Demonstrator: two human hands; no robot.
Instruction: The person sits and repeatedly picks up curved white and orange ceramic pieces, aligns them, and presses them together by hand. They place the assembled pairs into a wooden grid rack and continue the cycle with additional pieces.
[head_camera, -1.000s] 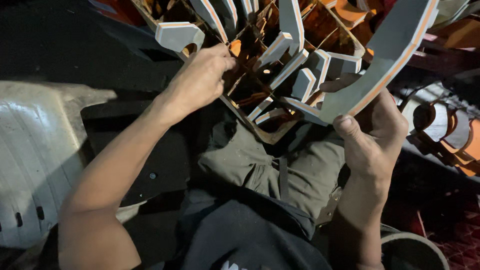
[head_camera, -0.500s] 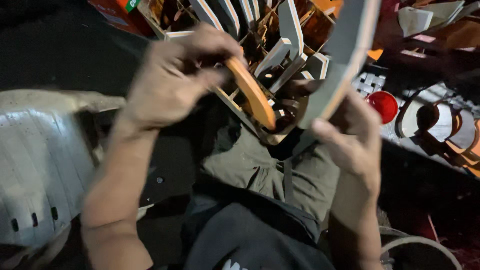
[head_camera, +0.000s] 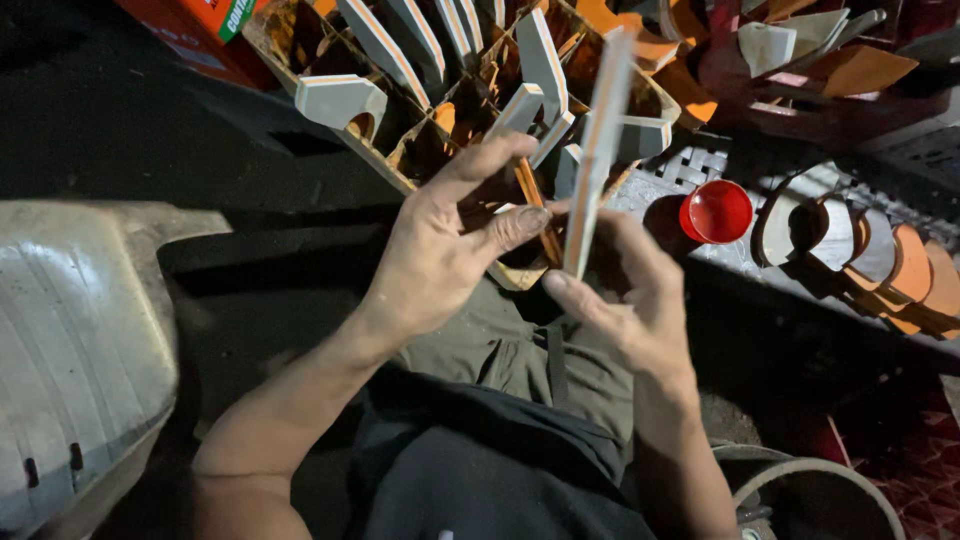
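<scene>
My left hand (head_camera: 440, 250) pinches a thin orange curved strip (head_camera: 534, 205) between thumb and fingers, pressing it toward a long white curved piece (head_camera: 598, 150). That white piece stands on edge, nearly upright, and my right hand (head_camera: 630, 295) grips its lower end from beneath. Both hands work just above my lap, in front of a divided wooden crate (head_camera: 420, 150) filled with several white and orange shaped pieces.
A small red cup (head_camera: 718, 212) sits to the right on a dark grid. Curved orange and white parts (head_camera: 870, 260) lie stacked at the right. A pale grey moulded panel (head_camera: 80, 340) fills the left. A round rim (head_camera: 820, 490) shows at bottom right.
My left hand left the crate holding an orange strip and brought it against the white piece. My right hand turned the white piece from a slanted flat view to edge-on.
</scene>
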